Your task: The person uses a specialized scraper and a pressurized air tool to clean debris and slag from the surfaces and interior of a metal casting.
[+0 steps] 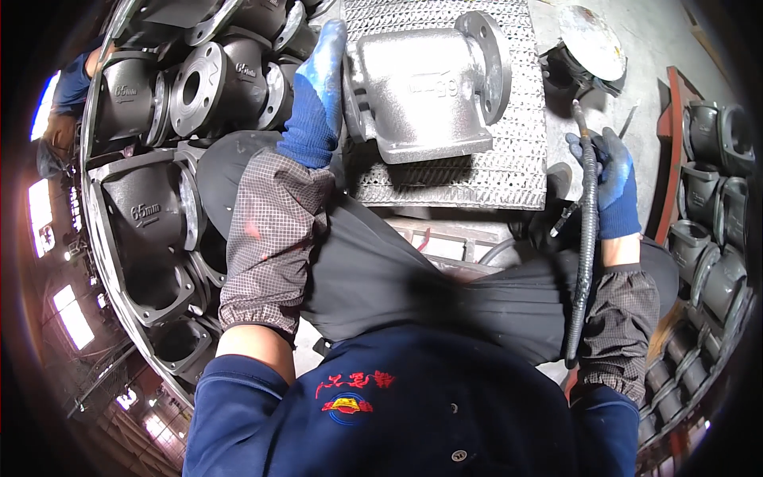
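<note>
A grey cast-metal valve body (pixel 421 87) with round flanges lies on a textured metal-look work surface (pixel 509 179) in front of me. My left hand (pixel 318 83), in a blue glove, lies along its left flange with fingers stretched out; the thumb is hidden. On the right, my gloved right hand (pixel 610 171) is closed round a ribbed grey flexible hose (pixel 586 238) with a rusty tip at its upper end. A thin dark rod (pixel 566 219) with a pale tip also shows beside this hand; whether I grip it is unclear.
Several similar castings (pixel 230 79) are stacked at the left, close to my left arm. More castings (pixel 703 203) fill a red-brown frame (pixel 674 143) at the right. A paint-spattered round lid (pixel 592 41) sits on a dark container at the far right. Another person's sleeve (pixel 73 83) shows at far left.
</note>
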`<state>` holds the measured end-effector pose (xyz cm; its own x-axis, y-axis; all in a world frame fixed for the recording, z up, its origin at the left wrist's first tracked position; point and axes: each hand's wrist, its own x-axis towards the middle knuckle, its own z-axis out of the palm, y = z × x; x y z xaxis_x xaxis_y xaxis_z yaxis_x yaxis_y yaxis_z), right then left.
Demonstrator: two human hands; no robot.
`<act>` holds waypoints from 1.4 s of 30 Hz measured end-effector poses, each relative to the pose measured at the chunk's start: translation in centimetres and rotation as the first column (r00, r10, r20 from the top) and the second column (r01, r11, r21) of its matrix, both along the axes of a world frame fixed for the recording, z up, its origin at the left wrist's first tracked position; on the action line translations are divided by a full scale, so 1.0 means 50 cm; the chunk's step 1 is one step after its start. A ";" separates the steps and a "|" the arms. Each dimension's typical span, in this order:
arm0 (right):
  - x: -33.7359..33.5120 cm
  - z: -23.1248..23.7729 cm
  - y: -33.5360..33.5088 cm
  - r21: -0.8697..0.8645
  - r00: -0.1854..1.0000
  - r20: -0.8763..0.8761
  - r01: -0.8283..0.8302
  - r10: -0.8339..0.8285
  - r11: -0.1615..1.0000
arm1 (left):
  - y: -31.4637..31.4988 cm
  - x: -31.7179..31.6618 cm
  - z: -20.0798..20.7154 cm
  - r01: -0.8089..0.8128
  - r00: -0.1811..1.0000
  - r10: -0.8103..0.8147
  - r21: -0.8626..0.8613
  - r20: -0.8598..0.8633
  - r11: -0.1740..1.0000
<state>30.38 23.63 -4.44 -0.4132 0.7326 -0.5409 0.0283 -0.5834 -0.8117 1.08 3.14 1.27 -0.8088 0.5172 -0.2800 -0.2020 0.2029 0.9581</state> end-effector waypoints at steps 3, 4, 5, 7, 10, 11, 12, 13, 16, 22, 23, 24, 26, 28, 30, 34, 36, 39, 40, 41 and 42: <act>0.014 -0.030 0.020 -0.049 0.998 0.066 -0.011 0.014 0.999 | -0.003 -0.024 -0.019 0.217 0.776 -0.196 -0.039 -0.599 0.975; 0.012 -0.030 0.018 -0.039 0.996 0.090 0.000 0.003 0.999 | -0.002 -0.039 -0.015 0.295 0.325 -0.283 -0.188 -0.902 0.937; 0.012 -0.035 0.023 -0.060 0.997 0.069 -0.013 0.017 0.998 | -0.003 -0.029 -0.023 0.326 0.817 -0.183 0.177 -0.546 0.928; 0.014 -0.031 0.024 -0.073 0.991 0.129 -0.022 0.032 0.997 | 0.017 0.024 0.035 0.241 0.940 -0.217 0.061 -0.264 0.969; 0.016 -0.024 0.015 -0.064 0.978 0.205 0.055 -0.041 0.996 | 0.028 -0.007 -0.006 0.336 0.800 -0.307 -0.039 -0.516 0.941; 0.006 -0.018 0.008 -0.064 0.973 0.232 0.027 -0.011 0.998 | 0.018 -0.022 -0.014 0.407 0.482 -0.377 -0.179 -0.791 0.896; 0.003 -0.015 0.009 -0.058 0.964 0.267 0.007 0.009 0.998 | 0.022 -0.016 -0.010 0.406 0.484 -0.376 -0.178 -0.791 0.896; -0.006 -0.012 0.011 -0.050 0.943 0.330 -0.020 0.035 0.999 | 0.030 -0.008 -0.007 0.404 0.608 -0.362 -0.117 -0.706 0.907; -0.008 0.009 -0.002 0.089 0.928 0.373 -0.028 -0.008 0.996 | 0.063 0.029 0.010 0.387 0.724 -0.309 -0.009 -0.617 0.922; -0.046 0.085 -0.020 0.223 0.974 0.213 -0.122 0.074 0.967 | 0.104 0.067 0.039 0.307 0.860 -0.288 -0.025 -0.421 0.952; -0.039 0.083 -0.017 0.226 0.978 0.196 -0.112 0.068 0.968 | 0.111 0.072 0.057 0.223 0.787 -0.408 -0.404 -0.463 0.887; -0.037 0.084 -0.011 0.235 0.983 0.173 -0.104 0.063 0.966 | 0.122 0.075 0.059 0.244 0.710 -0.498 -0.490 -0.497 0.837; -0.030 0.098 -0.009 0.246 0.983 0.182 -0.070 0.025 0.967 | 0.137 0.097 0.063 0.282 0.665 -0.560 -0.527 -0.495 0.801; -0.022 0.102 -0.010 0.272 0.986 0.163 -0.068 0.024 0.960 | 0.132 0.116 0.068 0.290 0.430 -0.632 -0.564 -0.645 0.773; -0.019 0.106 -0.015 0.264 0.985 0.163 -0.090 0.047 0.960 | 0.129 0.131 0.079 0.325 0.207 -0.725 -0.652 -0.658 0.685; -0.014 0.117 -0.027 0.297 0.988 0.138 -0.106 0.067 0.949 | 0.118 0.178 0.081 0.685 -0.032 -0.747 -0.559 -0.665 0.468; -0.017 0.121 -0.029 0.289 0.987 0.143 -0.113 0.074 0.951 | 0.096 0.201 0.077 0.611 -0.214 -0.795 -0.713 -0.567 0.344; -0.023 0.121 -0.034 0.281 0.984 0.144 -0.143 0.106 0.949 | 0.082 0.174 0.076 0.673 -0.131 -0.710 -0.588 -0.692 0.448; -0.026 0.125 -0.035 0.288 0.981 0.148 -0.165 0.126 0.943 | 0.084 0.176 0.076 0.700 -0.101 -0.621 -0.499 -0.777 0.510; -0.031 0.132 -0.040 0.269 0.969 0.194 -0.203 0.153 0.942 | 0.080 0.169 0.083 0.713 -0.068 -0.726 -0.542 -0.684 0.444; -0.036 0.135 -0.043 0.265 0.969 0.191 -0.206 0.158 0.942 | 0.071 0.167 0.104 0.726 -0.033 -0.821 -0.577 -0.571 0.373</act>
<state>28.55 21.48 2.32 -0.4768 0.7846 -0.3963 0.2598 -0.3049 -0.9163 9.44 6.71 6.49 0.2098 0.9777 -0.0006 0.8117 -0.1738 0.5576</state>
